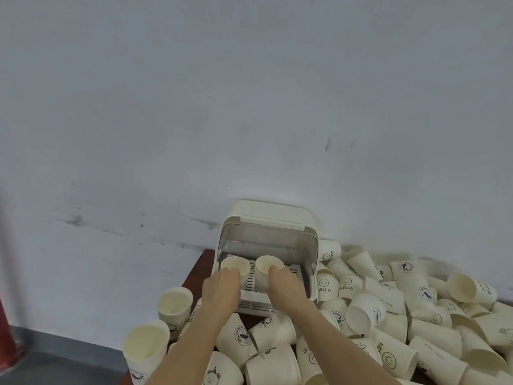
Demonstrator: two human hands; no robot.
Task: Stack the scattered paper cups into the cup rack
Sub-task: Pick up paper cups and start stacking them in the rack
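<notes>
Item: cup rack [277, 232], cream plastic, hood raised, slatted tray drawn forward; stands at the back of the dark tabletop [201, 262] against the wall [249, 107].

Item: left cup [236, 266], upright, mouth up, on the tray's left side. The left hand [222, 290] holds it, fingers wrapped round the near wall.

Item: right cup [269, 264], upright, just beside the first on the tray. The right hand [284, 287] holds it in the same manner.

Item: loose paper cups [388, 315], many, heaped on the tabletop in front of and to the right of the rack; most lie on their sides, printed with smiley faces, "HELLO" and round badges.

Item: two upright cups [175, 302], at the tabletop's left edge, near the left forearm.

Item: grey floor [55, 365], lower left; red object [5, 329] at the frame edge, unidentifiable.
</notes>
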